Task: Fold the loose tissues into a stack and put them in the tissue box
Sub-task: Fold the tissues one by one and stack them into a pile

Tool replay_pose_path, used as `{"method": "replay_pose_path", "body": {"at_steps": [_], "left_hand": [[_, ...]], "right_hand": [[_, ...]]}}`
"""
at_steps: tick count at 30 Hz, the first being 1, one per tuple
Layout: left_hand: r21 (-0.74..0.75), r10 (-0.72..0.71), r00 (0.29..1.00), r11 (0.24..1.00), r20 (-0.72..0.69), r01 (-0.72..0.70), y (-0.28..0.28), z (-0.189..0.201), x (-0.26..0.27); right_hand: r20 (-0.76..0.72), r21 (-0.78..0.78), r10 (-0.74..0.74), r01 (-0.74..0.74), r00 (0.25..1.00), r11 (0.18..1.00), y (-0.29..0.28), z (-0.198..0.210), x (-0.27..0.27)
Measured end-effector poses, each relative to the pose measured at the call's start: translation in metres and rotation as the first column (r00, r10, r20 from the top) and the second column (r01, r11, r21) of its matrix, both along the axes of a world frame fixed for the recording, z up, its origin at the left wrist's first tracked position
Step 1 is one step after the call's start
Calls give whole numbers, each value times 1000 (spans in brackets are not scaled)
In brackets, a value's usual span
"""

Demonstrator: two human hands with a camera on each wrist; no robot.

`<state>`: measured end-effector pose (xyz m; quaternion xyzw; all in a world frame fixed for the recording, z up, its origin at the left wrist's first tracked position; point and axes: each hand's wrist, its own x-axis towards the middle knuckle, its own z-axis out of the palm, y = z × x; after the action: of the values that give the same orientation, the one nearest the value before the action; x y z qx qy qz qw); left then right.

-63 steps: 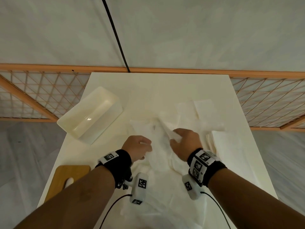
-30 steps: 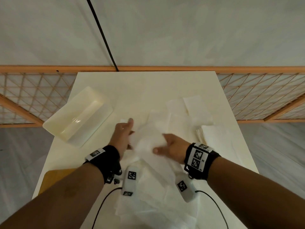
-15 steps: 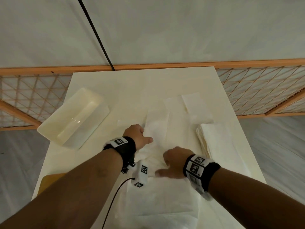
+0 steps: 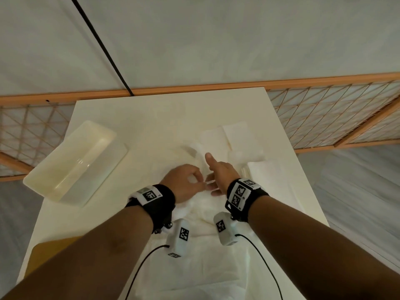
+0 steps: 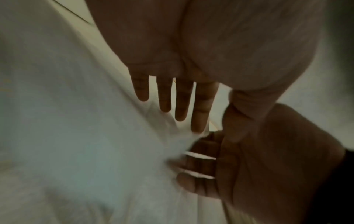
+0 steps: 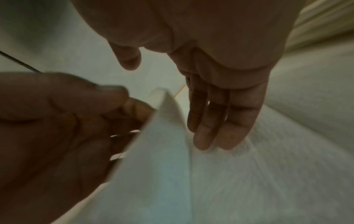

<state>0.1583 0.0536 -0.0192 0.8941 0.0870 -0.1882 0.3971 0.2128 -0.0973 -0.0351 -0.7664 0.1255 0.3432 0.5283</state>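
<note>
Loose white tissues (image 4: 205, 260) lie crumpled across the middle and near side of the table (image 4: 162, 118). Both hands work side by side on one tissue (image 6: 157, 136). My left hand (image 4: 200, 180) has its fingers (image 5: 199, 115) straight against a raised flap of it, thumb alongside. My right hand (image 4: 213, 185) presses flat beside the fold, fingers (image 6: 216, 136) straight, thumb pointing away. A stack of folded tissues (image 4: 266, 176) sits just to the right. The open white tissue box (image 4: 108, 165) stands at the left, nothing visible inside.
A wooden lid (image 4: 41, 254) lies at the near left corner, partly under my left forearm. More flat tissues (image 4: 229, 135) lie beyond the hands. A wooden lattice fence (image 4: 324, 118) runs behind the table, and a black cable (image 4: 104, 46) crosses the floor.
My right hand has moved forward to sit right next to my left hand. A flap of tissue now stands up between the hands.
</note>
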Motion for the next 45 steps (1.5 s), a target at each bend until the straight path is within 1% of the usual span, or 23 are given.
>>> {"method": "replay_pose_path", "body": {"at_steps": [2,3,4,6,9,11,13,15,17,19,22,24,26,27,29,30,31,32,34,37,40,42,45], "left_hand": [[-9,-100,992,995,-71,100,-10,-5,-2],[-9,-118,990,993,-81,117,-13,-7,-3],[1,-118,990,993,-80,118,-14,-10,-3],[52,-76,995,995,-68,80,-7,-16,-3],[161,93,995,983,-43,-85,9,-21,2],[193,209,978,960,-5,-204,19,-26,8],[202,261,965,944,17,-259,23,-31,15],[236,227,974,947,-7,-219,25,-36,23],[317,153,986,941,-71,-123,28,-43,29],[336,125,981,939,-147,-69,32,-48,30],[306,100,975,952,-198,-35,38,-48,30],[268,72,977,963,-202,-15,40,-44,30],[174,84,980,983,-183,-52,45,-42,28],[98,102,980,991,-169,-87,49,-40,27],[-109,152,977,979,-150,-169,59,-29,23],[-220,164,977,957,-138,-191,63,-22,22],[-314,161,980,930,-121,-192,67,-13,20],[-391,152,983,902,-105,-182,68,-3,19],[-478,135,988,865,-73,-153,69,18,17],[-555,159,987,821,-5,-135,69,45,18],[-623,203,978,771,41,-134,76,63,17],[-649,236,970,748,61,-141,81,72,13],[-632,328,939,751,106,-191,87,81,7]], "right_hand": [[45,-169,63,-54,997,984,0,-5,0],[87,-283,129,-100,988,954,-2,-8,1],[115,-379,197,-140,974,915,-4,-11,2],[116,-485,255,-169,960,858,-10,-19,4],[84,-501,244,-171,966,848,-14,-31,5],[73,-494,245,-178,967,851,-14,-34,6],[77,-492,249,-180,966,852,-14,-34,9],[83,-477,266,-195,960,857,-15,-33,12],[88,-485,285,-209,954,849,-15,-31,12],[98,-497,296,-211,950,842,-14,-33,11],[82,-419,207,-155,975,895,-16,-37,9],[118,-392,159,-101,980,914,-18,-33,9],[226,-456,233,-108,946,883,-19,-24,8],[292,-487,293,-122,910,865,-18,-19,7],[371,-501,408,-190,834,844,-14,-8,3],[381,-474,436,-232,816,849,-13,-4,1],[370,-407,426,-268,825,873,-11,-1,0],[332,-308,393,-295,858,904,-10,1,0],[215,-71,308,-299,927,951,-9,5,1],[59,185,186,-194,981,964,-9,15,0],[27,297,100,-103,995,949,-8,22,-4],[-33,383,36,-21,999,924,-9,23,-8],[-87,453,-24,61,996,889,-12,26,-13]]}}
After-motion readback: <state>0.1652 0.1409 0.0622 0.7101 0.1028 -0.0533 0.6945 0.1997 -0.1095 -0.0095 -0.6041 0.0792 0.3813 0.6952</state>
